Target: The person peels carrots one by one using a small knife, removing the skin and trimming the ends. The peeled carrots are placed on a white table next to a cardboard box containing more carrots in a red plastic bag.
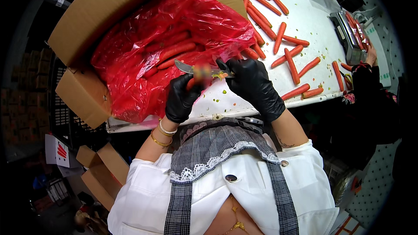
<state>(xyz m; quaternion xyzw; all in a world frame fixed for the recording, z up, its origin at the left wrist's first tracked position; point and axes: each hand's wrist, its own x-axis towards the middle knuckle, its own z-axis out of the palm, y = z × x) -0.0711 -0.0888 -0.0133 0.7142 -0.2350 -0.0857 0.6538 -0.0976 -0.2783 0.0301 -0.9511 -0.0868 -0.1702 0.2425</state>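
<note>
My left hand, in a black glove, grips a carrot whose end is blurred and points up at me. In my black-gloved right hand is a knife with a curved metal blade, which crosses at the carrot's end. Orange and green trimmings cling by the blade near my right fingers. Beyond my hands, a red plastic bag lines an open cardboard box. Several carrots lie in the bag. Part of the knife's handle is hidden in my right hand.
Loose carrots and green scraps are scattered over the white table. At the right, another person's hand touches bagged carrots on a scale. A black plastic crate stands left of the table.
</note>
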